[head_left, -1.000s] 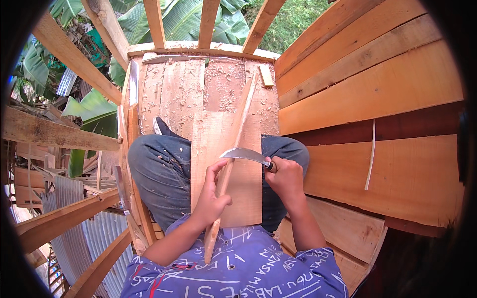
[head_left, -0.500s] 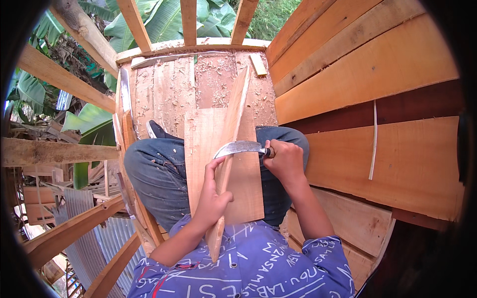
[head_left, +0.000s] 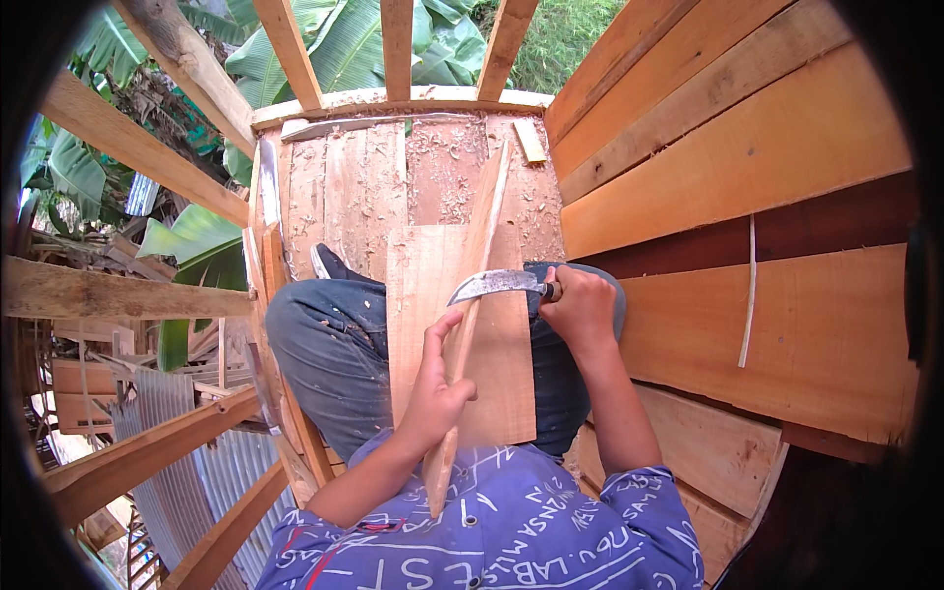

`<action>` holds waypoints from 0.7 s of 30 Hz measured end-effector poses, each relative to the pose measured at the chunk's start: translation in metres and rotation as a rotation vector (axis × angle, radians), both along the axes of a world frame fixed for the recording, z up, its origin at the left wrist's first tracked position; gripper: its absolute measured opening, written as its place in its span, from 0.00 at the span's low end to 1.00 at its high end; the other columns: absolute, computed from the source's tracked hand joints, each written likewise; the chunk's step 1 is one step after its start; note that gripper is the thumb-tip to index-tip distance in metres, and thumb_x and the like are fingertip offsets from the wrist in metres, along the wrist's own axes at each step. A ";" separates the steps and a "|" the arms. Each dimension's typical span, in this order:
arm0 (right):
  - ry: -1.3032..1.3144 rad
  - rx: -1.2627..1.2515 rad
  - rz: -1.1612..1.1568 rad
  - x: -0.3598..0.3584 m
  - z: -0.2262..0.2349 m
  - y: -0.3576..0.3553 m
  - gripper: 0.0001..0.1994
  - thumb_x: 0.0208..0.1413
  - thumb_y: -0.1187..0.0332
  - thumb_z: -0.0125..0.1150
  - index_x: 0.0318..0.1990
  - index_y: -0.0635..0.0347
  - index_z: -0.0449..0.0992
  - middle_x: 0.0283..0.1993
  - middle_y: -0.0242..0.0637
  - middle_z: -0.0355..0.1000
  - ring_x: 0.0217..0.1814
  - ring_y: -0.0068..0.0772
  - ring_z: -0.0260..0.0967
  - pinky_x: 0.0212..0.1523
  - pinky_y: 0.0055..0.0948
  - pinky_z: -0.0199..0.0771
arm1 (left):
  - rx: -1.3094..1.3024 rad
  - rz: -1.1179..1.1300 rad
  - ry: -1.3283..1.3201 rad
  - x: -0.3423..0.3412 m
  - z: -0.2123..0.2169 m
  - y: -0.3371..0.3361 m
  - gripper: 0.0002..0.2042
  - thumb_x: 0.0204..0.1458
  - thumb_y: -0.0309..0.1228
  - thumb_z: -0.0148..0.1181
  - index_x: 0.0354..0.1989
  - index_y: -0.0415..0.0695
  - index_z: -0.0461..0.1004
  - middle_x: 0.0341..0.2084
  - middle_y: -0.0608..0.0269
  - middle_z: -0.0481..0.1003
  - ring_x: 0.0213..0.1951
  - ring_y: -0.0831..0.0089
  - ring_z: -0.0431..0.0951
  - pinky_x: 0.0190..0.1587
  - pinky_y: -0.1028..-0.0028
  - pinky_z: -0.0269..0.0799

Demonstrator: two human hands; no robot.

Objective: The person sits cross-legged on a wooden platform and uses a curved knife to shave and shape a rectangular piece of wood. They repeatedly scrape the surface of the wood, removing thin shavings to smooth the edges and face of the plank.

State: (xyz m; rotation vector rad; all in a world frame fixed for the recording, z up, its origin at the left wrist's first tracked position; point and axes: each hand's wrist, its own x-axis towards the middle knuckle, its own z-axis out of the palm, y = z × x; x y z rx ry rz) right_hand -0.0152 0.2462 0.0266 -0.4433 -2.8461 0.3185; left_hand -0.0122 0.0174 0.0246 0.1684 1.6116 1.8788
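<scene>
The long, narrow strip of pale wood [head_left: 470,324] lay lengthwise on the wide, flat, light-brown board [head_left: 497,393] that rested across the person's lap; the strip's far end reached beyond the board's far edge to the shaving-strewn plank floor [head_left: 344,197], and its near end ran past the board's near edge toward the blue printed shirt [head_left: 511,531]; the strip looked light and fairly stiff, though thin enough, I judged, to flex or split along the grain if pressed hard at one point, so a hold low on its length, well short of the cutting edge, seemed the safe place; the left hand [head_left: 433,393] was wrapped around the strip over the board's near half, fingers closed on it and the index finger stretched up along its edge; the curved, grey steel blade [head_left: 492,285] crossed the strip above the board's middle, its edge set against the wood; the right hand [head_left: 580,310] was closed tight around the knife's dark handle just off the board's right edge, wrist bent inward, forearm coming up from the shirt; both knees in grey-blue trousers [head_left: 324,354] showed to either side of the board.
</scene>
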 end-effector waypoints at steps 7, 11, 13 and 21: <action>-0.006 -0.059 -0.093 -0.009 -0.011 0.006 0.10 0.49 0.66 0.60 0.20 0.61 0.75 0.22 0.47 0.74 0.27 0.51 0.74 0.31 0.45 0.74 | 0.026 0.036 -0.104 -0.004 0.011 0.004 0.39 0.36 0.18 0.48 0.66 0.40 0.51 0.62 0.50 0.55 0.66 0.61 0.54 0.63 0.70 0.56; -0.094 -0.115 -0.447 -0.025 -0.009 0.059 0.10 0.49 0.66 0.58 0.25 0.63 0.78 0.26 0.53 0.75 0.33 0.56 0.76 0.37 0.49 0.75 | -0.083 -0.074 0.186 0.011 -0.004 0.002 0.39 0.37 0.17 0.48 0.66 0.41 0.50 0.62 0.51 0.55 0.64 0.62 0.57 0.55 0.72 0.66; -0.118 -0.164 -0.545 -0.022 -0.002 0.081 0.11 0.50 0.64 0.57 0.29 0.62 0.80 0.29 0.57 0.75 0.37 0.59 0.75 0.40 0.50 0.75 | -0.002 -0.061 0.075 0.014 -0.011 -0.002 0.40 0.36 0.17 0.48 0.66 0.42 0.50 0.62 0.51 0.55 0.65 0.61 0.57 0.53 0.73 0.68; -0.149 -0.293 -0.109 0.024 -0.002 -0.010 0.09 0.49 0.65 0.59 0.27 0.60 0.80 0.24 0.51 0.74 0.30 0.55 0.75 0.35 0.49 0.74 | 0.001 -0.058 0.038 0.000 -0.004 0.003 0.44 0.31 0.17 0.48 0.67 0.42 0.50 0.63 0.50 0.54 0.67 0.60 0.53 0.55 0.73 0.66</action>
